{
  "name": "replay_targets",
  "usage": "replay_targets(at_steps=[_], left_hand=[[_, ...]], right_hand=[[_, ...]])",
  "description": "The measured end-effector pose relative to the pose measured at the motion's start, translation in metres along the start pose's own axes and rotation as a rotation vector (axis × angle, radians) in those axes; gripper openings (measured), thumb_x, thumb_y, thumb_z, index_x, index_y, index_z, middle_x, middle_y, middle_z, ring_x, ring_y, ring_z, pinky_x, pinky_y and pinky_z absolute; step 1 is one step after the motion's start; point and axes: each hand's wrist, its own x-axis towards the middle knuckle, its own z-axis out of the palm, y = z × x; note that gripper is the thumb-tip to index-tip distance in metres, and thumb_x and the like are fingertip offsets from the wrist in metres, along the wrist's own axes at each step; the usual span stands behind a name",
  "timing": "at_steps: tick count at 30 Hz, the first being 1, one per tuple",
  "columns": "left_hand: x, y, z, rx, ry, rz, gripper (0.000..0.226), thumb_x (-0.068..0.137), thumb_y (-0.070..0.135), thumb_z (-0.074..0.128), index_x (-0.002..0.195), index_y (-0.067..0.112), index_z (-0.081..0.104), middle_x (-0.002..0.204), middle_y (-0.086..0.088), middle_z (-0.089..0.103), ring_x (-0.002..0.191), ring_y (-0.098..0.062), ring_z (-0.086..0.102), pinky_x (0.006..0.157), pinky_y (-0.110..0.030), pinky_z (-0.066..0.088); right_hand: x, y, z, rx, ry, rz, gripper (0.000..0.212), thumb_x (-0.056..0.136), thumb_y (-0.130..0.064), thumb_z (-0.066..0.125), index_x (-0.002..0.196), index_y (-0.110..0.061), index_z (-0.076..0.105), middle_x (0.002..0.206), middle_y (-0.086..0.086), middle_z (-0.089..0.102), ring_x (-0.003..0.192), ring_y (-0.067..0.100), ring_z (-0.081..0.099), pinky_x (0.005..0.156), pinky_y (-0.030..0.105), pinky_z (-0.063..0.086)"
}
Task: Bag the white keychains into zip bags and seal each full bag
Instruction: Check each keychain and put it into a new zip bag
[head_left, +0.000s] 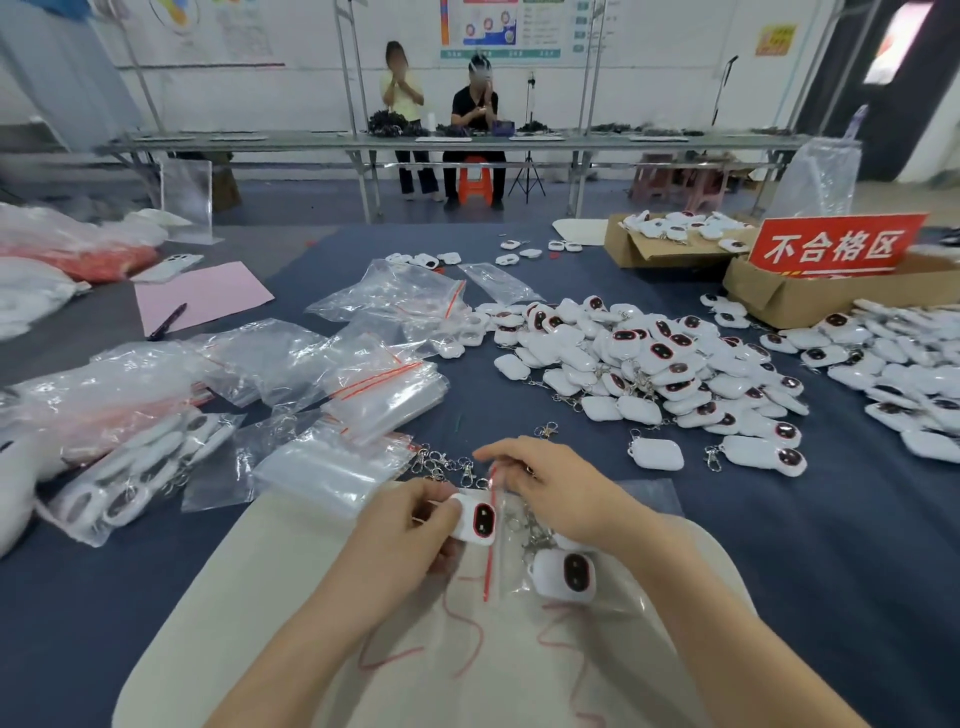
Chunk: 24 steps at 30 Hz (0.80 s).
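White wall (291, 93) at back; posters (511, 26) and yellow sign (775, 39) high up. Long metal workbench (311, 140) across room, thin upright posts (345, 67) rising from it. Behind bench: standing person (402, 93), seated person (474, 111) on orange stool (475, 179). Tripod (527, 174) beside stool. Floor (291, 205) grey-blue. Near table (779, 545) under dark blue cloth. Light bright, even.

Gripping with the left hand (410, 525) a white rounded plastic keychain (479, 521) with a dark, red-rimmed face, right at the red-striped mouth of a clear plastic zip bag (489, 566). Pinching the top of that mouth with the right hand (550, 493). Inside the bag, a second keychain (566, 574) among metal clasps. Underneath, a cream mat (249, 597) on dark blue table cloth (779, 545). Beyond, rightward, a loose heap of white keychains (649, 364); leftward, a stack of empty zip bags (384, 389).
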Motion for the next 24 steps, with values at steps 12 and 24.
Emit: replay_targets(at_steps=[12,24], left_hand=[[0.002,0.008,-0.001,0.003,0.076,0.051,0.007,0.099,0.010,0.062,0.099,0.012,0.068,0.074,-0.005,0.065,0.052,-0.010,0.060,0.049,-0.023,0.049],[0.004,-0.009,-0.014,-0.197,0.097,-0.069,0.008,0.101,0.011,0.058,0.104,0.004,0.062,0.059,-0.010,0.063,0.048,-0.024,0.056,0.056,-0.033,0.048]], right_hand=[[-0.002,-0.013,-0.008,0.189,0.141,-0.035,0.033,0.102,-0.011,0.052,0.113,-0.034,0.073,0.110,-0.011,0.066,0.098,-0.004,0.059,0.084,0.007,0.039],[0.003,-0.014,-0.009,-0.279,-0.161,-0.141,0.026,0.094,-0.009,0.058,0.097,-0.032,0.070,0.120,-0.014,0.060,0.110,0.009,0.049,0.100,0.034,0.041]])
